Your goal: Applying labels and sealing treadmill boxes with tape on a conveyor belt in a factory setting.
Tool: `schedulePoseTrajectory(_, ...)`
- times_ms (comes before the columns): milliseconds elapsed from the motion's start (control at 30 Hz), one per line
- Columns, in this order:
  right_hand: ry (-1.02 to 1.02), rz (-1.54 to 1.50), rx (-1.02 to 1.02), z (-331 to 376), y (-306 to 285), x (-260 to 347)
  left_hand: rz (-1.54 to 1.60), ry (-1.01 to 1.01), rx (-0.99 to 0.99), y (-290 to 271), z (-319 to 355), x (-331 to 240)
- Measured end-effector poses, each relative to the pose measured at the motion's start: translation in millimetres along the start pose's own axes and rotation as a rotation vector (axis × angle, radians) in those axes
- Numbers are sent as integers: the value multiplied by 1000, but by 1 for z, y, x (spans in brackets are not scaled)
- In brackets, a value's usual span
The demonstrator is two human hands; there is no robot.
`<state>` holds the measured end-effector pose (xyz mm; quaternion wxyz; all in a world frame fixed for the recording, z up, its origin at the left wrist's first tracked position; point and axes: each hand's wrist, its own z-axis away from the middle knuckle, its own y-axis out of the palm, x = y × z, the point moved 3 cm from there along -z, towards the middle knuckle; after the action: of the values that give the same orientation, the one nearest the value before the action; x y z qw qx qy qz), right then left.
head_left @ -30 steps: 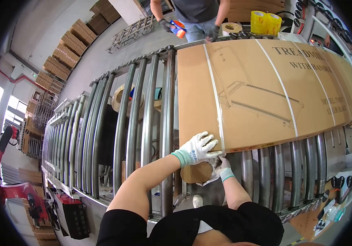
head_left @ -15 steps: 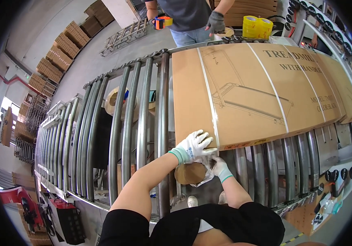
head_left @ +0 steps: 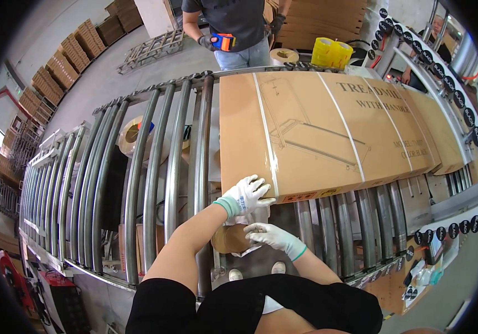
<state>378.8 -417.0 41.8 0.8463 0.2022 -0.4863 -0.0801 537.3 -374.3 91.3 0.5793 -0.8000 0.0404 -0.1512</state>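
My left hand (head_left: 248, 196), in a white glove with a green cuff, lies with spread fingers on the near left corner of a large strapped cardboard box (head_left: 311, 131). The box rests flat on the roller conveyor. Below that hand is a brown round piece (head_left: 231, 238) with pale, film-like material around it, set down by the rollers; its kind is unclear. My right hand (head_left: 275, 239), gloved the same way, reaches over its right edge with fingers loosely bent and apart. I see nothing held in it.
Metal rollers (head_left: 179, 161) run left and right of me. Across the conveyor stands a person (head_left: 228, 28) in dark gloves holding an orange and blue tape dispenser (head_left: 223, 42). Yellow tape rolls (head_left: 330, 54) sit behind the box. A second carton (head_left: 436, 131) adjoins at right.
My right hand has moved off the pale material and across the brown round piece. My left hand stays at the box corner. The other person has lowered the tape dispenser. The view has shifted.
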Motion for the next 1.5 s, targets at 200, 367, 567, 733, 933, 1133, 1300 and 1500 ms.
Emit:
schedulePoseTrajectory(200, -41, -64, 21, 18, 24, 12, -19, 24, -25, -7, 3, -2)
schedulePoseTrajectory(367, -106, -63, -46, 34, 25, 27, -6, 23, -38, -12, 3, -7)
schedulePoseTrajectory(567, -765, -276, -567, 49, -38, 68, 76, 51, -4, -14, -5, 0)
schedulePoseTrajectory(733, -993, -80, -1199, 79, -120, 205, 17, -15, 92, -9, -1, 2)
schedulePoseTrajectory(933, -991, -161, -1013, 44, -118, 322, 67, -25, 233, 0, -6, -3)
schedulePoseTrajectory(1133, -1074, -279, -926, 61, -51, 254, 84, -67, 152, -6, -1, -6)
schedulePoseTrajectory(1300, -840, 156, -747, 114, 7, 156, 474, -550, 44, -23, -2, -24)
schedulePoseTrajectory(1500, -707, 83, -394, 127, 77, 93, 2601, -585, -304, -141, -3, -111)
